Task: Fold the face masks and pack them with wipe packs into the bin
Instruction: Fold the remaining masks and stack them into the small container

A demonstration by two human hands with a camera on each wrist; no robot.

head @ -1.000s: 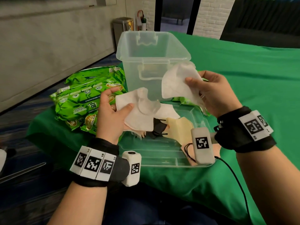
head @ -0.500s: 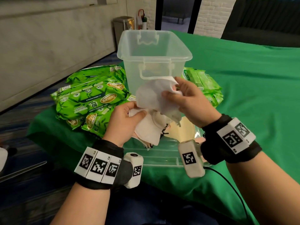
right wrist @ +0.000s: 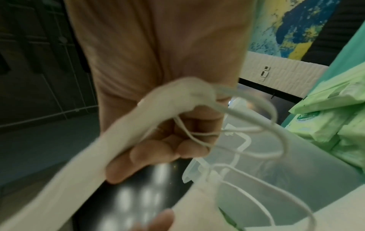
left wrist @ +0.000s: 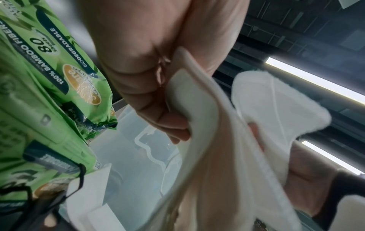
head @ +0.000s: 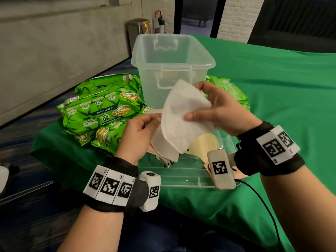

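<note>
white face mask (head: 183, 115) pinched between right hand (head: 223, 110) and left hand (head: 138, 133), before the bin (head: 171, 57)

A white face mask (head: 183, 115), folded in half, hangs between both hands; green wipe packs (head: 101, 113) lie left of them (clear bin (head: 172, 59) just beyond).

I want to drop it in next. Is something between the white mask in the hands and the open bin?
Nothing visible. The right hand and left hand hold the mask just in front of the bin, below its rim. The top is open, with no lid on it.
</note>
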